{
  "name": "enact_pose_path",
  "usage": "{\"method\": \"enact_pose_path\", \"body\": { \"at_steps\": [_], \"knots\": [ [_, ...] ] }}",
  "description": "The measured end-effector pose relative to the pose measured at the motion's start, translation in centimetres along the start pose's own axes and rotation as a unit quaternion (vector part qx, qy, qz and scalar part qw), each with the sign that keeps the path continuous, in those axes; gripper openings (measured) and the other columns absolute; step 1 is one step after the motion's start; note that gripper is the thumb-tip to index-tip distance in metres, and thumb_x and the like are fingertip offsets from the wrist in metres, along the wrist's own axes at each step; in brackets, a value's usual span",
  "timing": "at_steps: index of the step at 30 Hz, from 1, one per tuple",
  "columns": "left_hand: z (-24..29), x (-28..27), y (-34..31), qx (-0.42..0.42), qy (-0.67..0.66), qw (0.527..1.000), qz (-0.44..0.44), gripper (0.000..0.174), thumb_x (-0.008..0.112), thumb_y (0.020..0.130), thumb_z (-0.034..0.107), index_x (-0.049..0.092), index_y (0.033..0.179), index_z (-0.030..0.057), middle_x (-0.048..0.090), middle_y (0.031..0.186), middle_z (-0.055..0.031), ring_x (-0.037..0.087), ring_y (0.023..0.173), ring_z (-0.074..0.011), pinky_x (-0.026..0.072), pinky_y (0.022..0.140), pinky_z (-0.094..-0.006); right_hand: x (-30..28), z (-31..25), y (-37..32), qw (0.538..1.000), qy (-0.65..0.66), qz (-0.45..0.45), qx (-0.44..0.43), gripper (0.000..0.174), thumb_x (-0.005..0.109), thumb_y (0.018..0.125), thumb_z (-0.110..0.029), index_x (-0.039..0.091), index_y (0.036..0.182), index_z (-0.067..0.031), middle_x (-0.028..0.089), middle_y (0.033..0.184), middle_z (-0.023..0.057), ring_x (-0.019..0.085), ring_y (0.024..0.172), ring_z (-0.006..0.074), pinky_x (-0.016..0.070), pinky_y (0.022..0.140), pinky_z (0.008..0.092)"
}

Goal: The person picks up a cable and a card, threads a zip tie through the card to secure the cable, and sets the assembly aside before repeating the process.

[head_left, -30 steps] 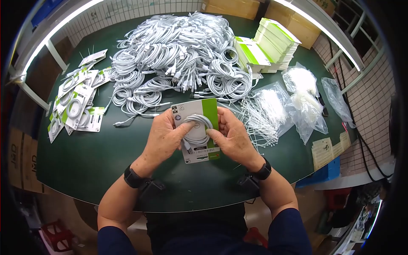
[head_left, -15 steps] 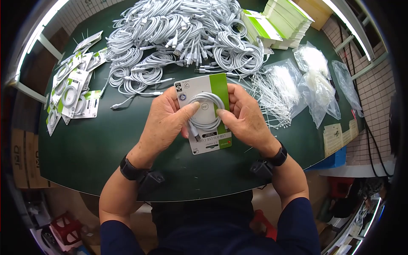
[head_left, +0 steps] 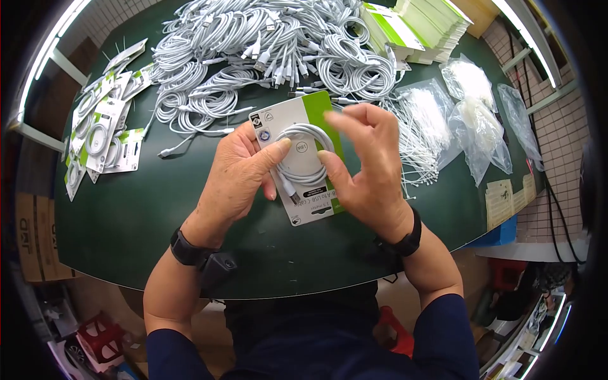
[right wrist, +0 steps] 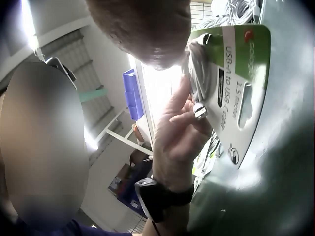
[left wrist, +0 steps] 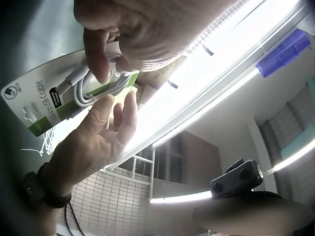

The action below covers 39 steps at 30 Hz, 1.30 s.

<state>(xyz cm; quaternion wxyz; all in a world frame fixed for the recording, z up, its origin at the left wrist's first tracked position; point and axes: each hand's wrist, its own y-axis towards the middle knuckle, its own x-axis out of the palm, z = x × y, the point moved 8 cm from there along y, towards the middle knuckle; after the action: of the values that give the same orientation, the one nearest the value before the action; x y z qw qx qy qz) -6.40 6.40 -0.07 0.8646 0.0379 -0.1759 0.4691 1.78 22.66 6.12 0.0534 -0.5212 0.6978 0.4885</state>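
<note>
In front of my body, my left hand (head_left: 235, 170) holds a white and green retail card (head_left: 288, 118), thumb over a coiled white cable (head_left: 310, 178) on its face. The card is printed "USB-A to USB-C Cable", which reads clearly in the right wrist view. A metal USB plug (right wrist: 200, 112) sticks out at the coil's lower end. My right hand (head_left: 375, 171) is at the card's right side, its thumb tip at the coil. Its other fingers are raised off the card and spread, the index finger blurred.
A large heap of coiled white cables (head_left: 253, 54) fills the back of the green table (head_left: 139, 234). Finished-looking carded cables (head_left: 101, 130) lie at left. Stacked cards (head_left: 430, 31) stand back right, near loose white cable ties (head_left: 415, 139) and plastic bags (head_left: 475, 120).
Both hands gripped the card's sides earlier. My right hand's fingers have since lifted away from the right edge, while the left keeps its hold. The head view has tilted down somewhat.
</note>
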Motion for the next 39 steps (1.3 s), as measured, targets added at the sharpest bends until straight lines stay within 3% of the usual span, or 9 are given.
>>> {"method": "enact_pose_path", "body": {
  "at_steps": [3,7,16,28,32,34,36,37,39],
  "knots": [
    [-0.2,0.1,-0.1,0.009,-0.002,1.0,-0.001,0.028,0.068,0.103,0.011,0.062,0.126,-0.0045,0.075,0.1,-0.0109,0.069,0.066,-0.0086,0.0509,0.044,-0.0195,0.8,-2.0,-0.5,0.987,-0.125,-0.052,-0.089,0.055,0.084,0.079,-0.004,0.07,0.132,-0.0105,0.056,0.134,0.017,0.052,0.125,0.0361,0.0479,0.095,0.0424],
    [0.1,0.5,-0.3,0.017,-0.008,1.0,0.003,0.028,0.067,0.103,0.01,0.061,0.126,-0.005,0.075,0.101,-0.0111,0.069,0.066,-0.0091,0.0521,0.045,-0.0196,1.5,-2.5,-0.7,0.983,-0.161,-0.058,-0.06,0.048,0.085,0.077,-0.007,0.074,0.124,-0.0107,0.055,0.138,0.0163,0.049,0.127,0.037,0.043,0.101,0.0445],
    [0.5,0.3,-0.3,0.035,0.005,0.999,0.009,0.026,0.066,0.103,0.008,0.061,0.125,-0.0059,0.074,0.1,-0.0095,0.068,0.065,-0.0084,0.0534,0.045,-0.0204,2.2,-3.5,-0.6,0.968,-0.226,-0.063,-0.086,0.051,0.085,0.077,-0.01,0.074,0.126,-0.0123,0.05,0.148,0.0187,0.046,0.133,0.0387,0.0369,0.109,0.0497],
    [0.7,-0.1,-0.3,0.043,0.029,0.999,0.015,0.026,0.066,0.103,0.009,0.062,0.126,-0.0033,0.075,0.101,-0.009,0.069,0.072,-0.0088,0.0562,0.051,-0.0212,2.9,-3.4,-0.8,0.996,-0.035,-0.07,-0.051,0.042,0.084,0.075,-0.004,0.076,0.116,-0.0097,0.049,0.151,0.0199,0.045,0.136,0.0407,0.0375,0.111,0.0523],
    [0.2,-0.4,-0.1,0.042,0.022,0.999,0.018,0.027,0.066,0.104,0.01,0.062,0.127,-0.004,0.075,0.104,-0.0105,0.072,0.077,-0.0109,0.0585,0.053,-0.0224,0.2,-4.0,0.0,0.991,-0.013,0.0,-0.136,0.033,0.081,0.076,0.001,0.078,0.107,-0.0077,0.06,0.138,0.0197,0.056,0.125,0.0388,0.0477,0.101,0.0478],
    [0.3,-0.1,0.0,0.048,0.011,0.998,0.031,0.028,0.067,0.104,0.011,0.061,0.127,-0.0044,0.075,0.105,-0.0112,0.073,0.079,-0.0118,0.0593,0.054,-0.0227,-1.7,-1.3,1.0,0.992,-0.029,0.05,-0.116,0.028,0.079,0.078,0.003,0.078,0.104,-0.0056,0.072,0.113,0.0158,0.068,0.102,0.0305,0.0547,0.086,0.04],
    [0.8,-0.4,-0.1,0.061,-0.004,0.995,0.073,0.03,0.068,0.104,0.013,0.061,0.127,-0.0052,0.076,0.106,-0.0126,0.074,0.083,-0.0134,0.0608,0.056,-0.0234,-2.8,3.1,1.5,0.998,-0.018,0.065,-0.007,0.022,0.079,0.081,0.003,0.078,0.101,-0.0038,0.073,0.093,0.0118,0.07,0.082,0.0241,0.0551,0.075,0.0355],
    [0.8,-0.4,-0.1,0.06,-0.001,0.996,0.065,0.03,0.068,0.104,0.013,0.061,0.127,-0.0052,0.076,0.106,-0.0126,0.074,0.083,-0.0134,0.0608,0.056,-0.0234,-3.5,4.2,1.7,0.997,-0.022,0.071,-0.003,0.022,0.079,0.081,0.003,0.078,0.101,-0.0038,0.073,0.093,0.0118,0.07,0.082,0.0241,0.0551,0.075,0.0355],
    [1.0,-1.0,-0.3,0.07,0.008,0.995,0.068,0.03,0.068,0.104,0.014,0.062,0.126,-0.0063,0.076,0.108,-0.0137,0.075,0.086,-0.0149,0.0626,0.059,-0.0248,-3.8,7.7,1.9,0.993,-0.064,0.014,0.101,0.013,0.079,0.084,-0.003,0.078,0.097,-0.0029,0.071,0.084,0.011,0.067,0.073,0.0241,0.0544,0.073,0.036]
  ]
}}
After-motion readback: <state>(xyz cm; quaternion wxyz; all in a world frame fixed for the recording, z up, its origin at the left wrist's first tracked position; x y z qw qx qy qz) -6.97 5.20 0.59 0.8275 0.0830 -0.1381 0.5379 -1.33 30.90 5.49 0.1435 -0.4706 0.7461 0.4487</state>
